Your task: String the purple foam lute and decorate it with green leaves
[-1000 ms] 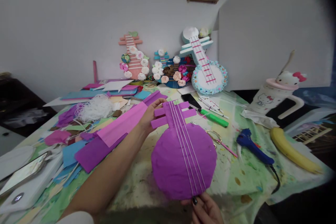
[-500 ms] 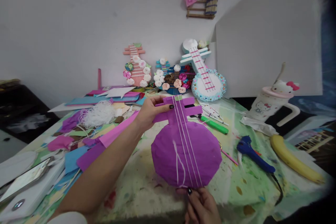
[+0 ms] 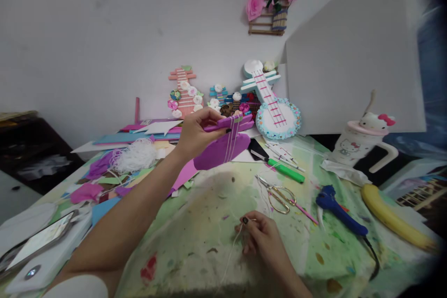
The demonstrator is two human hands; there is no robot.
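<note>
My left hand [image 3: 195, 132] grips the neck of a purple paper guitar [image 3: 223, 149] strung with white strings. It holds the guitar tilted almost flat, above the table. My right hand [image 3: 260, 235] is low near the table's front edge, its fingers pinched on a loose white string [image 3: 231, 253] that trails down toward me. Gold-handled scissors [image 3: 277, 195] lie on the paint-stained table cover [image 3: 209, 214] just beyond my right hand.
A green marker [image 3: 286, 171], a blue glue gun [image 3: 338, 212] and a banana [image 3: 393, 219] lie to the right. Coloured paper sheets [image 3: 139, 128] and a white string tangle [image 3: 134, 156] are at left. Finished craft guitars [image 3: 272, 102] lean on the wall. A phone [image 3: 38, 242] sits front left.
My left hand lifted the purple guitar up and tipped it nearly flat. My right hand let go of its lower edge and drew back with a white string. The scissors are now uncovered.
</note>
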